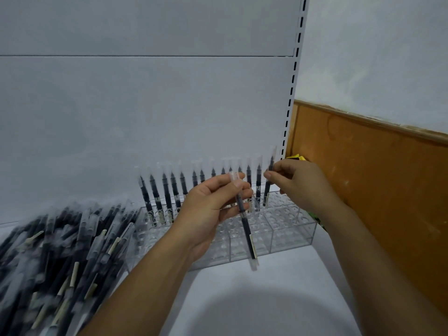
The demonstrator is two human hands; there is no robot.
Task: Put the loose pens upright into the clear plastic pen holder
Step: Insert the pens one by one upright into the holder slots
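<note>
While the left hand (213,204) pinches a pen (245,214) nearly upright between thumb and fingertips, the right hand (298,183) pinches a second pen (268,185) that stands in the clear holder (291,229), ending the row of pens (167,190) there. Left of the left fingers, a pile of loose pens (60,238) lies on the white shelf (266,299). Behind both hands rises a white back panel (145,105). Beyond the right fingers stand a slotted post (294,69) and a brown wooden wall panel (375,178).

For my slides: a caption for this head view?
Right hand pinches a pen in the clear holder's back row; left hand holds another pen; loose pens piled at left.
</note>
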